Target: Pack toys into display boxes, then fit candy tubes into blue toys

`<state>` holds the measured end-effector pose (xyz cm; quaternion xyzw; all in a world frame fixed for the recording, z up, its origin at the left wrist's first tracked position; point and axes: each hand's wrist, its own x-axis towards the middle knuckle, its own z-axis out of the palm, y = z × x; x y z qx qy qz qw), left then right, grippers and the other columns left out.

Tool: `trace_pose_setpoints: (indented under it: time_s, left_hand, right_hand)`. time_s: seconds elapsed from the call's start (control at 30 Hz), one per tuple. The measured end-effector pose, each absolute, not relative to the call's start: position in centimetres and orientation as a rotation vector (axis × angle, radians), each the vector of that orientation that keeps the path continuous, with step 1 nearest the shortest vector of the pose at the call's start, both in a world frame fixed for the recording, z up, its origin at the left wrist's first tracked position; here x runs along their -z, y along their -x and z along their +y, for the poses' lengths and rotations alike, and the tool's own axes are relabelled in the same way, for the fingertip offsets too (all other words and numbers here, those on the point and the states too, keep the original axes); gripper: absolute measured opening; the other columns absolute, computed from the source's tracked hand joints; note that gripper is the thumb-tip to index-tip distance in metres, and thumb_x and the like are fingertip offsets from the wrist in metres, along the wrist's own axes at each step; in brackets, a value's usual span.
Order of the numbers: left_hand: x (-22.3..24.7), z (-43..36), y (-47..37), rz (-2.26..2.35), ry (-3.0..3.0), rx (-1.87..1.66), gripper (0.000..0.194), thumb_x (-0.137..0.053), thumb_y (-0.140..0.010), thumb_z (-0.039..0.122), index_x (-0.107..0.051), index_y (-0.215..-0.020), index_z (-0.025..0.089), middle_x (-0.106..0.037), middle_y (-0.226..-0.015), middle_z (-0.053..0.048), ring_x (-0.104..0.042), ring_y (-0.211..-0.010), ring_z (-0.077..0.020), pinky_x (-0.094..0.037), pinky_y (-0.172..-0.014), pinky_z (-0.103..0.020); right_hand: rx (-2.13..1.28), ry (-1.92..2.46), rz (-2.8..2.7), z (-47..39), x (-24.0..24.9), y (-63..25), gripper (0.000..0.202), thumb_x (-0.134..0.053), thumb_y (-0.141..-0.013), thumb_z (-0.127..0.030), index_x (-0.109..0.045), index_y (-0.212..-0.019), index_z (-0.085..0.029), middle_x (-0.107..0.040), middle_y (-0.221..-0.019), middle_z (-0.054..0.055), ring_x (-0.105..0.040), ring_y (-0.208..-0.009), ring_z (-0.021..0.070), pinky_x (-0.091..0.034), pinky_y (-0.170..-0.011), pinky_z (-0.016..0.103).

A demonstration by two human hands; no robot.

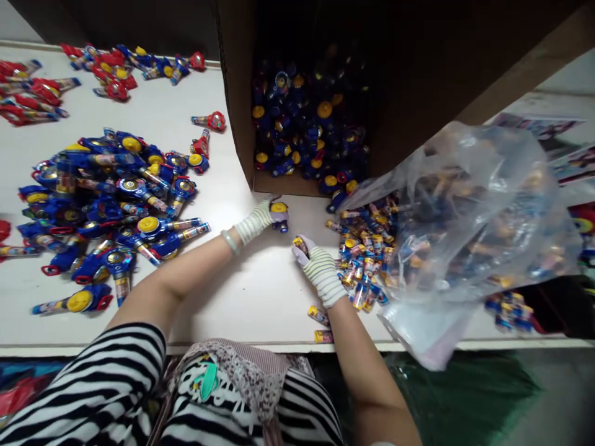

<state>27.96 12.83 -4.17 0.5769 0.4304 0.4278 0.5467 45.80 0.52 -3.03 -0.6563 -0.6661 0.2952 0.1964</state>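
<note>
A white worktop point(223, 155) is seen from above, with both gloved hands of the person at its middle. The left hand point(258, 220), in a striped knit glove with a bracelet at the wrist, is shown with its fingers closed around a blue toy part with a yellow cap point(279, 215), held just above the worktop near the lower corner of a cardboard box point(235, 93). The right hand point(320, 269), gloved alike, is shown with its fingers pinched on a small printed tube point(301, 246), raised slightly and just beside the toy part without touching it.

To the right of the right hand, a heap of small tubes point(365, 254) is spread on the worktop, spilling from the mouth of a clear plastic bag point(469, 235) in which more of them can be made out. Two loose tubes point(320, 325) lie near the front edge, beside the right forearm. The open cardboard box, laid on its side, is filled with blue parts with yellow caps point(311, 124). To the left, a large pile of assembled blue toys point(111, 204) is gathered, well apart from the hands. Red toys point(32, 93) are grouped at the far left corner, and a mixed red and blue group point(125, 68) lies along the far edge.
</note>
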Motion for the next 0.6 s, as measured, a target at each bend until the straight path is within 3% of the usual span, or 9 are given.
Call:
trace_pose_setpoints:
  time_s: [0.1, 0.43, 0.53, 0.6]
  left_hand:
    - [2.6, 8.7, -25.9, 1.064, -1.248, -1.099, 0.045, -0.07, -0.074, 0.041, -0.057, -0.11, 0.016, -0.063, -0.093, -0.005, -0.061, -0.076, -0.0135, -0.053, -0.074, -0.027]
    - [1.1, 4.3, -26.0, 1.184, -1.397, -1.309, 0.043, -0.073, -0.077, 0.034, -0.054, -0.114, 0.021, -0.06, -0.103, -0.005, -0.06, -0.086, -0.0162, -0.053, -0.084, -0.032]
    - [0.7, 3.2, -25.8, 1.171, -1.381, -1.274, 0.044, -0.073, -0.076, 0.035, -0.054, -0.113, 0.021, -0.06, -0.102, -0.005, -0.059, -0.085, -0.0158, -0.053, -0.08, -0.031]
    - [0.4, 2.5, -25.3, 1.103, -1.408, -1.236, 0.046, -0.074, -0.075, 0.036, -0.053, -0.114, 0.021, -0.059, -0.101, -0.004, -0.059, -0.082, -0.0152, -0.053, -0.077, -0.031]
  right_hand:
    - [-0.801, 1.889, -1.997, 0.4, 1.6, -43.1, 0.042, -0.049, -0.096, -0.045, -0.062, -0.125, -0.018, -0.073, -0.113, 0.013, -0.067, -0.101, 0.0271, -0.048, -0.088, 0.035]
    - [-0.615, 2.032, -2.119, -1.3, -0.6, -40.1, 0.037, -0.044, -0.099, -0.04, -0.06, -0.121, -0.015, -0.071, -0.112, 0.016, -0.067, -0.09, 0.0262, -0.043, -0.075, 0.032]
    - [-0.918, 1.896, -1.896, -2.0, 0.5, -40.0, 0.032, -0.047, -0.097, -0.044, -0.061, -0.106, -0.017, -0.068, -0.09, 0.011, -0.061, -0.072, 0.0197, -0.043, -0.066, 0.029]
    - [-1.344, 1.681, -1.676, -2.5, 1.1, -39.9, 0.04, -0.037, -0.098, -0.054, -0.058, -0.093, -0.02, -0.058, -0.07, 0.003, -0.047, -0.053, 0.0143, -0.039, -0.054, 0.027]
